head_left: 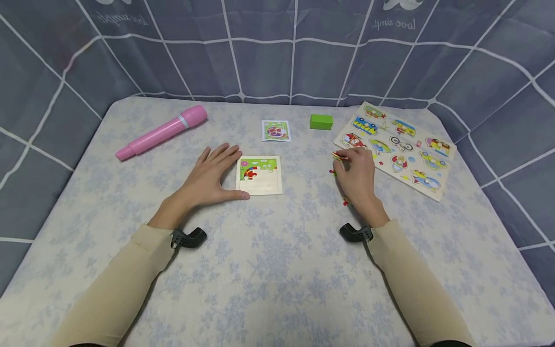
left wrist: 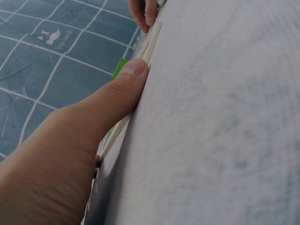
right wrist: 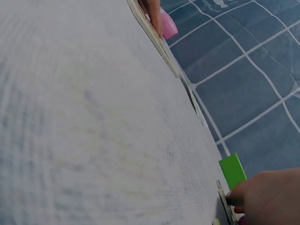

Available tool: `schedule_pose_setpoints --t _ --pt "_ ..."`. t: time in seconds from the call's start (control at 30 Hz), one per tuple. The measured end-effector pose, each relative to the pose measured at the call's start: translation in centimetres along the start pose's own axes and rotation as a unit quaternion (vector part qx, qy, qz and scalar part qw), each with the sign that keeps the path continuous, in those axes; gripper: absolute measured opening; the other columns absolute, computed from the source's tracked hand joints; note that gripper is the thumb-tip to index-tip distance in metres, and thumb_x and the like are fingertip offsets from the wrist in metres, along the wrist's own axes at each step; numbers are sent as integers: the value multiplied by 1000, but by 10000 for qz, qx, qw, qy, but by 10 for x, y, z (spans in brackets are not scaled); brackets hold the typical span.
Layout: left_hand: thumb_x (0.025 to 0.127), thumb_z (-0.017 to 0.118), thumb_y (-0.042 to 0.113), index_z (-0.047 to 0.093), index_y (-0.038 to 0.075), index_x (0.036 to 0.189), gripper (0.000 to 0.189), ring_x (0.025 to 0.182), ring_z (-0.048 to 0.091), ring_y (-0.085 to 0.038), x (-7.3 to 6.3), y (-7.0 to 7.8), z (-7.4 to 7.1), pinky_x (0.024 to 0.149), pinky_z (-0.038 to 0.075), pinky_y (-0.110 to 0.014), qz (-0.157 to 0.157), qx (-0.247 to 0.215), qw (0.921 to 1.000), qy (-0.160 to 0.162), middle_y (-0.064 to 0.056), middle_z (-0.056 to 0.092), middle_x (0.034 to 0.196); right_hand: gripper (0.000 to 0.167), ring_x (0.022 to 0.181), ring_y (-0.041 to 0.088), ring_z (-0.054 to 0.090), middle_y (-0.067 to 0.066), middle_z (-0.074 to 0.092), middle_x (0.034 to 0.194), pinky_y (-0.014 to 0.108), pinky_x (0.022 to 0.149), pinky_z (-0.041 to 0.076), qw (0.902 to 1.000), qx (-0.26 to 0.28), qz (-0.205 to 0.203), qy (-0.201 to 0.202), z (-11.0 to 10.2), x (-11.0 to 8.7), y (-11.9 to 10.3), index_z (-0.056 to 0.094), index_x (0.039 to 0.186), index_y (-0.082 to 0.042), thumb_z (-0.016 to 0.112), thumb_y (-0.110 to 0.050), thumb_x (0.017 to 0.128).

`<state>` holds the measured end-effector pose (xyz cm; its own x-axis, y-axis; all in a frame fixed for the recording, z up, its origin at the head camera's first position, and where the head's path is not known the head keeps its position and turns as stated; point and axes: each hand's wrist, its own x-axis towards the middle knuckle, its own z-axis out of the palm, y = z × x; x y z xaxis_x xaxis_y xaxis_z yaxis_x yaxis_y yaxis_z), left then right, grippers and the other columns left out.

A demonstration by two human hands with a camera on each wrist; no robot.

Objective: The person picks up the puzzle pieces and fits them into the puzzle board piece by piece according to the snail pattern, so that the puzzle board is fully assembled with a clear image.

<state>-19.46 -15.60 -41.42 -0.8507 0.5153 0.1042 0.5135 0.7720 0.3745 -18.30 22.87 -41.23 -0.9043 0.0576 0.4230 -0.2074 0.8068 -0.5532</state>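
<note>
A small square wooden puzzle board [head_left: 269, 185] lies in the middle of the table, with several picture pieces fitted along its top and left side. My left hand [head_left: 209, 177] is spread beside it; the thumb [left wrist: 133, 70] touches its near edge, and the forefinger reaches its upper left corner. To the right, my right hand [head_left: 357, 176] pinches a small, colourful puzzle piece [head_left: 339, 156] between thumb and fingertips. The piece stands tilted and its picture is mostly hidden. More loose pieces [head_left: 345, 202] lie beside and partly under that hand.
Behind the puzzle board lie a small picture card [head_left: 276, 130] and a green block [head_left: 321, 122]. A large vehicle puzzle board [head_left: 407, 178] lies close to my right hand. A pink microphone-shaped object [head_left: 162, 132] lies at the back left. Grey gridded cloth [head_left: 269, 67] hangs behind the table.
</note>
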Motion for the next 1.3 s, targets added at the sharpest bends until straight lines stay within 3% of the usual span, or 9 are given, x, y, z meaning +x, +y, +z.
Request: schedule_pose_setpoints --t 0.57,0.9,1.3 --pt "75 84 67 36 11 165 117 164 14 -30 2 1 -1 133 2 -58 5 -17 10000 -25 -8 28 174 27 100 40 55 23 68 103 45 86 38 9992 288 258 -129 1 0 3 76 117 5 80 -8 94" --pt "74 86 67 37 10 165 117 164 14 -30 1 0 -1 133 2 -59 -5 -26 10000 -27 -9 29 174 27 104 37 57 21 70 109 49 99 38 9963 444 550 -490 -2 3 -1 75 120 2 78 -9 95" --pt "75 86 66 37 10 165 117 164 14 -30 1 0 -1 133 1 -59 -17 -73 10000 -39 -9 29 174 27 108 36 55 21 68 117 46 96 39 9940 644 584 -657 -3 5 1 73 121 1 76 -6 96"
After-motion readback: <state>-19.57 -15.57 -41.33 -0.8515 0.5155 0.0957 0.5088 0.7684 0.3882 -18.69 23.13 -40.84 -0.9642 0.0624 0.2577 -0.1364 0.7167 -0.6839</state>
